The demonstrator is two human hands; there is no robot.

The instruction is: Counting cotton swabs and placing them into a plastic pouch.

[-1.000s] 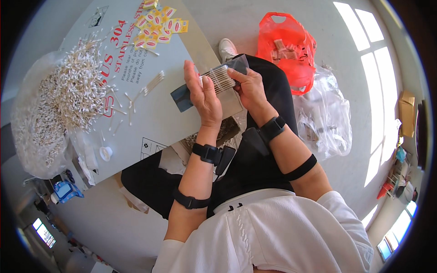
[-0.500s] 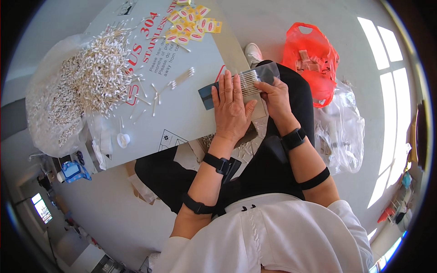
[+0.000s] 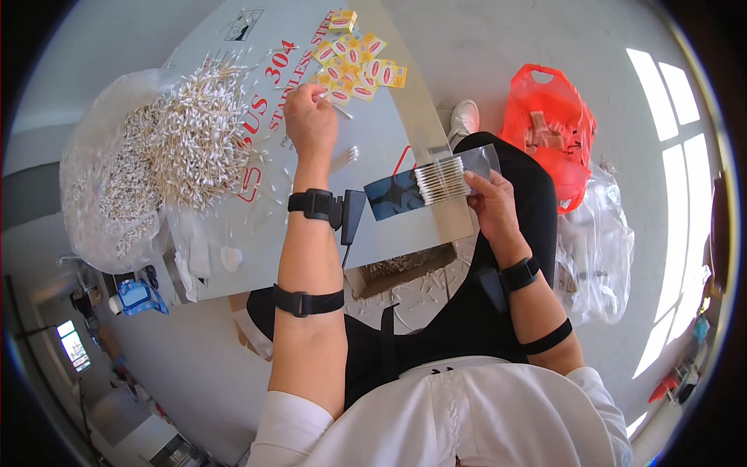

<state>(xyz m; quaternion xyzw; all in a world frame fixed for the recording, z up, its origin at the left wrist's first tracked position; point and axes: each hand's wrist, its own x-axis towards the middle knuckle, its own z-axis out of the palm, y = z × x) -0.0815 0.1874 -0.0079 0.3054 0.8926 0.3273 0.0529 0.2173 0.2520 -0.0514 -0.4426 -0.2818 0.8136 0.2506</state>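
Note:
A flat row of cotton swabs (image 3: 441, 181) lies in a plastic bag (image 3: 395, 196) with a dark blue printed part and a clear end. My right hand (image 3: 494, 201) pinches that bag at its clear end, thumb on top, over the table's right edge. Farther off, my left hand (image 3: 311, 121) is over the table with its fingers curled together, beside a spread of small yellow-and-white cards (image 3: 340, 93). What its fingertips hold, if anything, is too small to make out. A small bundle of swabs (image 3: 345, 158) rests on the table (image 3: 366, 132) between my hands.
To the left, a large heap of loose cotton swabs (image 3: 202, 136) spills from a clear plastic sack (image 3: 82, 187). A yellow box (image 3: 342, 21) stands beyond the cards. On the floor to the right are a red plastic bag (image 3: 548, 109) and a clear bag (image 3: 595, 265). Below the table edge sits an open carton (image 3: 405, 268).
My left hand has lifted off the bag of swabs and moved forward and left to the yellow cards. My right hand still holds the bag's end. The view has shifted slightly.

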